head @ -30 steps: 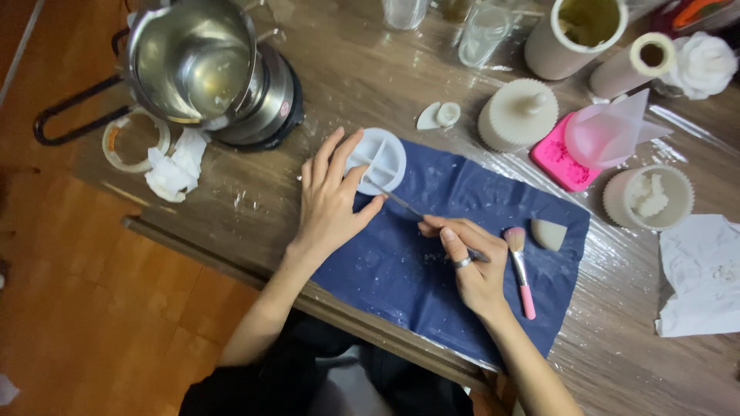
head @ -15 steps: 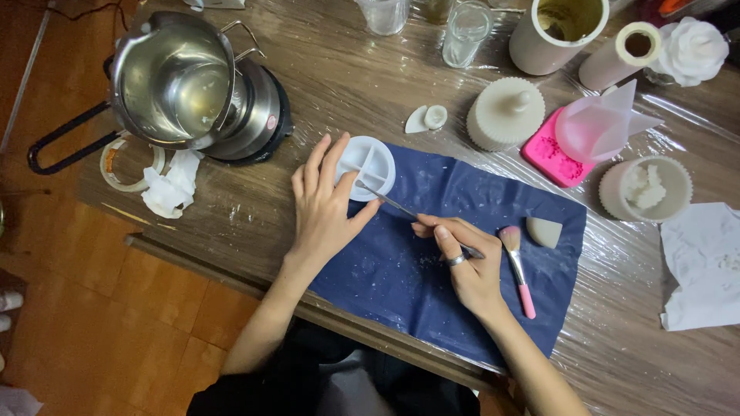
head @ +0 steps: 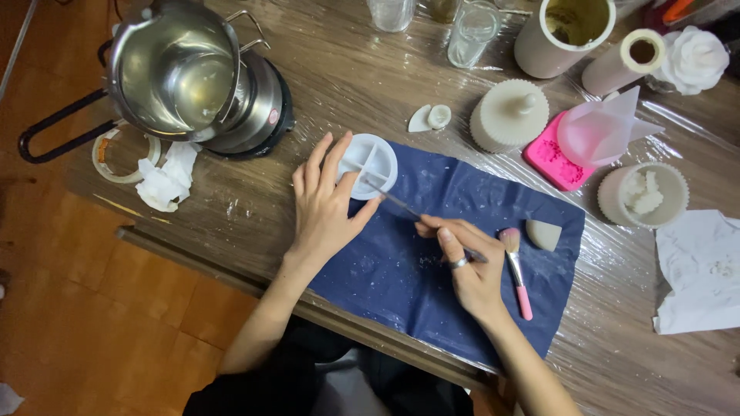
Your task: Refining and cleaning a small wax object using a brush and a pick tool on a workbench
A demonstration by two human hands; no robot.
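- Both hands work over a dark blue cloth (head: 432, 300) spread on the wooden tabletop (head: 362, 85), which is covered in clear plastic film.
- Left hand (head: 327, 204) lies flat with fingers spread and loose, resting on the near edge of a small round white mould (head: 370, 163) with divided compartments; it steadies the mould rather than gripping it.
- Right hand (head: 466, 266), a ring on one finger, pinches a thin metal tool (head: 397, 202) between thumb and fingers; the tool slants up and left so that its tip reaches the white mould.
- Just right of that hand, a small brush with a pink handle (head: 516, 273) lies on the cloth, and a pale wedge-shaped piece (head: 544, 234) sits beside its bristles.
- At the tabletop's far left, a steel pot (head: 173, 69) holding clear liquid stands on a small round heater (head: 262, 115); crumpled white tissue (head: 166, 181) lies in front of it.
- Beyond the cloth stand a ribbed white dome-shaped mould (head: 509, 115), a pink mould (head: 551, 158) with a translucent pouring cup (head: 601, 127) on it, and a ribbed cup (head: 644, 192) holding white chunks.
- Further back are two clear glasses (head: 472, 31), a tall beige cylinder (head: 563, 31), and a white flower-shaped piece (head: 694, 58).
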